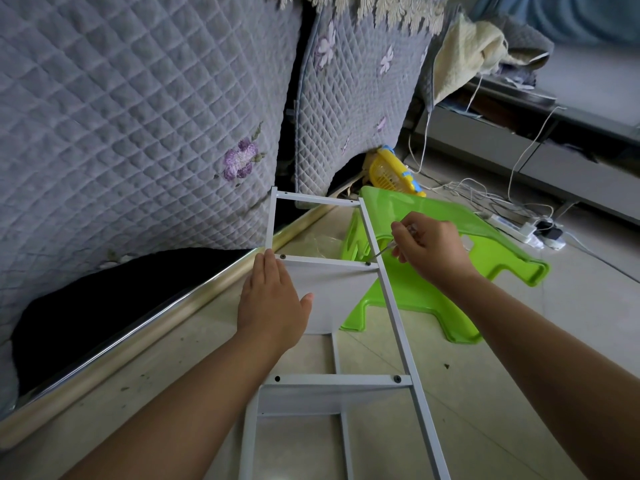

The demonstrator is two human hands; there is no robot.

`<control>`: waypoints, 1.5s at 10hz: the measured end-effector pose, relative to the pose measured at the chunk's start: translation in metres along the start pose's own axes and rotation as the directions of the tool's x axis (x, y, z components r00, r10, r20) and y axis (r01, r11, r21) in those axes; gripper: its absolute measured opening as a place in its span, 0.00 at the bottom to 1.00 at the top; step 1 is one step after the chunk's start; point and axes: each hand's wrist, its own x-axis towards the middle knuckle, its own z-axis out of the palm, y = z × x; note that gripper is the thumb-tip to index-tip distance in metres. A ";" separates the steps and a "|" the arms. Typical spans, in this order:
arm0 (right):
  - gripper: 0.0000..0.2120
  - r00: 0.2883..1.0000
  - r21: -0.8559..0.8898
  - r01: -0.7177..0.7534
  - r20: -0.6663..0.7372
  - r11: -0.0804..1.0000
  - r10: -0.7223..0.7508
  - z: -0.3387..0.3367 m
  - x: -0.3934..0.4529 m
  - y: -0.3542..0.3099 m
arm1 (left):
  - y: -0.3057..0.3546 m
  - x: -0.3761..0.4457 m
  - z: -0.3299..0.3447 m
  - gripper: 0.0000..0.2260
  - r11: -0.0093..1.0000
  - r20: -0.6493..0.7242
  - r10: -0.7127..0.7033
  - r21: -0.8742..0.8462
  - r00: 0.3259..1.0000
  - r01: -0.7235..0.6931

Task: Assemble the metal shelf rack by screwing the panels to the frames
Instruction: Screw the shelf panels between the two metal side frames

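A white metal shelf frame [391, 306] runs from the bottom centre up toward the sofa, with crossbars and dark screws at their ends. A white panel [325, 289] hangs under the middle crossbar [325, 261]. My left hand [273, 303] lies flat with straight fingers against the panel and the frame's left post. My right hand [429, 247] grips a thin screwdriver [381, 253] whose tip sits on the screw [368, 263] at the crossbar's right end. A lower crossbar [336, 380] carries two screws.
A quilted grey sofa cover [138, 116] fills the left, with a brass-coloured base rail [173, 317] beside the frame. An overturned green plastic stool [433, 271] lies behind the frame. A yellow basket [391, 171], cables and a power strip [519, 230] lie farther right on the tiled floor.
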 end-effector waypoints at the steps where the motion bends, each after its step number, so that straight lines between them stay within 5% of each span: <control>1: 0.11 1.000 0.006 -0.004 0.016 1.000 0.004 -0.001 0.001 -0.001 | 0.000 0.000 0.000 0.34 1.000 0.006 -0.002 -0.001 1.000 0.002; 5: 0.11 0.996 -0.053 0.048 0.082 0.997 -0.043 -0.007 -0.005 -0.002 | 0.001 -0.001 -0.001 0.34 1.000 0.010 -0.007 0.002 1.000 0.007; 7: 0.12 0.969 -0.163 0.064 0.244 0.985 -0.023 -0.009 0.011 -0.013 | 0.001 -0.002 0.001 0.34 1.000 -0.022 -0.006 0.019 1.000 0.006; 10: 0.12 0.950 -0.289 0.028 0.306 0.957 0.065 -0.016 0.027 -0.028 | 0.000 -0.004 0.002 0.35 0.999 -0.034 -0.002 0.043 0.999 0.004; 13: 0.26 0.897 -0.554 -0.062 0.334 0.831 0.289 -0.022 0.035 -0.032 | 0.001 -0.006 0.002 0.35 0.998 -0.031 0.004 0.065 1.000 -0.002; 15: 0.11 0.879 -0.477 0.034 0.433 0.878 0.202 -0.017 0.027 -0.045 | 0.001 -0.006 0.001 0.35 0.994 -0.031 0.005 0.105 1.000 -0.002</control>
